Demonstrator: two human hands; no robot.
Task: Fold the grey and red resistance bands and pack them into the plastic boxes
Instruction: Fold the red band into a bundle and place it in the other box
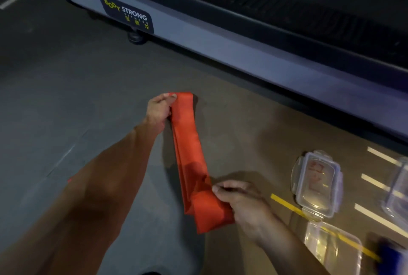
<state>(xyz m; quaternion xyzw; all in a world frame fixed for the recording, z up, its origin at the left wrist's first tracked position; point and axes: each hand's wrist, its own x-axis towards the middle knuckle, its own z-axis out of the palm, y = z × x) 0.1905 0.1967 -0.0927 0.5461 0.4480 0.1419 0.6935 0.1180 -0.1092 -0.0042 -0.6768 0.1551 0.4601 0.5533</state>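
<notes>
Lying beside a grey gym machine [198, 38] on the floor [66, 98], the folded red resistance band [189, 153] is being pinched at its far end by the left hand [157, 110] and at its near end by the right hand [242, 204], with clear plastic boxes [315, 184] sitting nearby on the right.

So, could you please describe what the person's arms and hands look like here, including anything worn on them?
Both arms are bare from forearm to fingertips: no sleeves, gloves, watch, rings or wristbands show. The left hand and the right hand have short, unpainted nails. The left forearm fills much of the lower left of the view; the right one runs off the bottom edge. The dim lighting hides finer detail.
</notes>
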